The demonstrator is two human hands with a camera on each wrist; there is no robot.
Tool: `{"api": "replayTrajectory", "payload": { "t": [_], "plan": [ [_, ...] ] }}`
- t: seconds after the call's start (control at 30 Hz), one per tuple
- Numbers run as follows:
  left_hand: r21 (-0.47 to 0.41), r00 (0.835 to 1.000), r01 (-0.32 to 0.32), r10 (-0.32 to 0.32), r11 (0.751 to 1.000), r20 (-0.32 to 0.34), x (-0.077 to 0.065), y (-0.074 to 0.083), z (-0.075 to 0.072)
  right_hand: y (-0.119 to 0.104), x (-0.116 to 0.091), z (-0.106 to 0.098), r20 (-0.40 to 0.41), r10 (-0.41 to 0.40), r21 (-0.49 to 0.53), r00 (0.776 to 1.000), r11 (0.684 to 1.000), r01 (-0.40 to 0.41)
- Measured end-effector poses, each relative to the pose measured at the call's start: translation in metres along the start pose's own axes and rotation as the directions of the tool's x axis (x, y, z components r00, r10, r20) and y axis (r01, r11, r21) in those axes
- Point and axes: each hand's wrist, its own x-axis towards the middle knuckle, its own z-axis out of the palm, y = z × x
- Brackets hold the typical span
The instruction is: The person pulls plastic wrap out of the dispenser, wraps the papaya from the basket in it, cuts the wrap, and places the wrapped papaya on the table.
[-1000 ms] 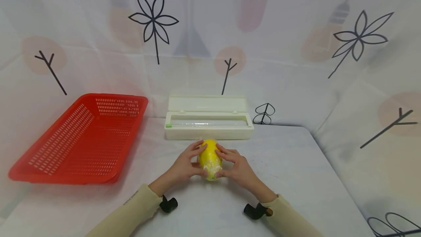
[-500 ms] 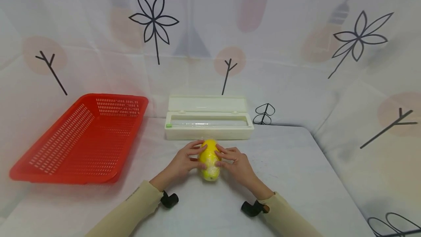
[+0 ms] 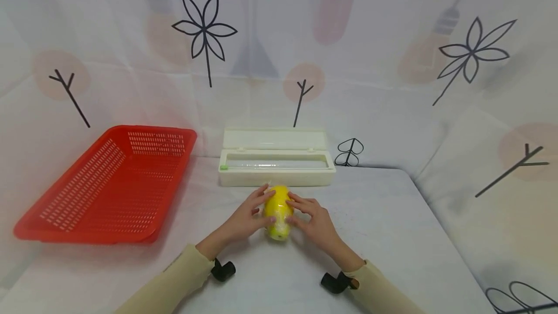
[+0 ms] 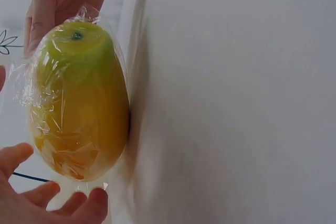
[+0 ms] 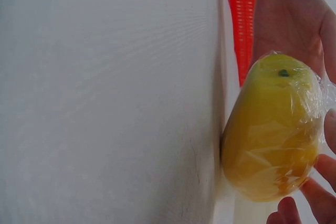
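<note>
A yellow oval fruit (image 3: 278, 207), greenish at the end with the stem scar, lies lengthwise on the table between both hands. Clear cling film (image 4: 50, 98) covers it, loose and crumpled on the upper side and at the ends. From the left, my left hand (image 3: 241, 217) holds it with fingertips at the far part and thumb near the front. My right hand (image 3: 320, 224) mirrors this on the right side. Several fingertips (image 4: 44, 192) of the left hand sit close to the fruit's far end in the left wrist view. Right fingertips (image 5: 325, 167) meet the film.
Just behind the fruit stands a white cling film dispenser (image 3: 277, 177), lid raised, a film roll (image 3: 274, 164) inside. A red perforated basket (image 3: 119, 197) occupies the table's left side. White cloth covers the table (image 3: 392, 236), and a printed curtain (image 3: 375, 110) hangs behind.
Both thumbs have moved from the fruit's near end farther up its sides, and its green front end shows more. Basket and dispenser stay in place.
</note>
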Motion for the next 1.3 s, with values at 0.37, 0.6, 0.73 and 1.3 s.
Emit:
{"api": "replayTrajectory", "payload": {
  "t": [0.37,0.6,0.73,1.3],
  "plan": [
    [0.119,0.986,0.025,-0.004,0.993,-0.168,-0.014,0.01,0.011,-0.006,-0.011,-0.003,-0.01,-0.059,0.012,0.998,0.998,0.059],
    [0.262,0.992,0.031,0.002,0.965,-0.124,-0.009,0.014,0.016,-0.011,-0.015,-0.003,-0.046,-0.1,-0.06,0.994,0.993,0.098],
    [0.341,0.993,-0.005,0.045,0.94,-0.11,-0.006,0.013,0.017,-0.011,-0.016,-0.005,-0.079,-0.15,-0.105,0.986,0.984,0.141],
    [0.405,0.977,-0.194,0.213,0.894,-0.003,0.001,0.011,0.002,0.013,0.006,-0.025,0.022,-0.292,-0.091,0.956,0.952,0.293]
  ]
}}
